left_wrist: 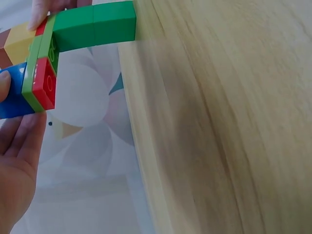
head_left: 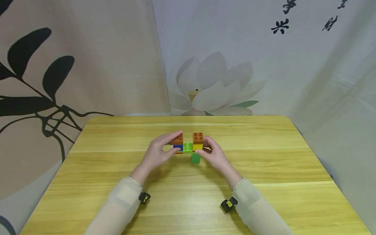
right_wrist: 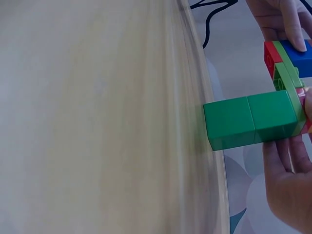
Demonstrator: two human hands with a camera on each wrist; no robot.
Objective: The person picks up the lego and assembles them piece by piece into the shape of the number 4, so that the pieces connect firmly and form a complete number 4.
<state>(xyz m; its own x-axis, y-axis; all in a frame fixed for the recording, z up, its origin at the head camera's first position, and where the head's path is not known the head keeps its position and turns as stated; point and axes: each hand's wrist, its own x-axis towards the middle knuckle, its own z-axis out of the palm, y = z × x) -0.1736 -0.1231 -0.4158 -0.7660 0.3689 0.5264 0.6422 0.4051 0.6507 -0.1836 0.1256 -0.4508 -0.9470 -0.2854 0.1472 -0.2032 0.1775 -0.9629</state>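
Observation:
Both hands hold one structure of toy building bricks over the middle of the table. My left hand (head_left: 155, 153) grips its left end, thumb on the blue brick (head_left: 177, 147) and fingers at the orange-brown brick (head_left: 178, 140) above. At the other end, my right hand (head_left: 215, 155) has its thumb low on the yellow brick (head_left: 198, 147), with a second orange-brown brick (head_left: 198, 137) on top. A lime-green piece (head_left: 187, 148) bridges the two sides. Below it, in the left wrist view, are a red brick (left_wrist: 45, 84) and two stacked green bricks (left_wrist: 114, 23), forming a leg.
The wooden table (head_left: 188, 202) stretches out on all sides of the hands. Behind its far edge hangs a cloth backdrop (head_left: 217, 88) with a flower print. A dark cable (right_wrist: 208, 24) shows past the table edge in the right wrist view.

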